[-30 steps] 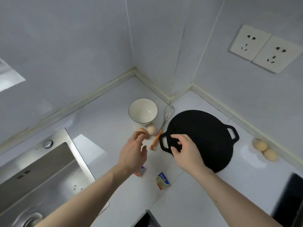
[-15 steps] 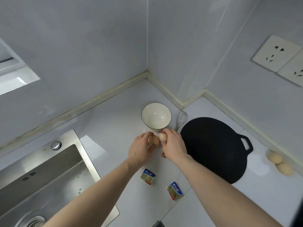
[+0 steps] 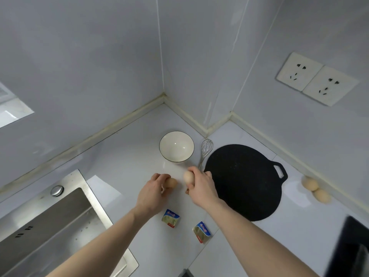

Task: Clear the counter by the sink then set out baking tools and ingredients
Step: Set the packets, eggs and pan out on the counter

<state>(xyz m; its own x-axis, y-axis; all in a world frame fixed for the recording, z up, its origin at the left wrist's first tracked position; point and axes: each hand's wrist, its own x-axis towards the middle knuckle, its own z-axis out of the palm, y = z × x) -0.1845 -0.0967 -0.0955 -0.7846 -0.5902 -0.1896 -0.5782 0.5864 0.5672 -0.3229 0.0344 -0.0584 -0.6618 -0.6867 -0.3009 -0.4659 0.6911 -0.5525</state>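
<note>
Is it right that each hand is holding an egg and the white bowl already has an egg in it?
Not quite. The head view shows the white bowl empty. The left hand and right hand do each hold an egg.

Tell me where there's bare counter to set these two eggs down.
Bare counter lies left of the white bowl, between the sink and the wall. Another patch lies near the counter edge, right of the butter packets. It is crowded around the whisk and black griddle. Each hand, left and right, holds an egg.
</note>
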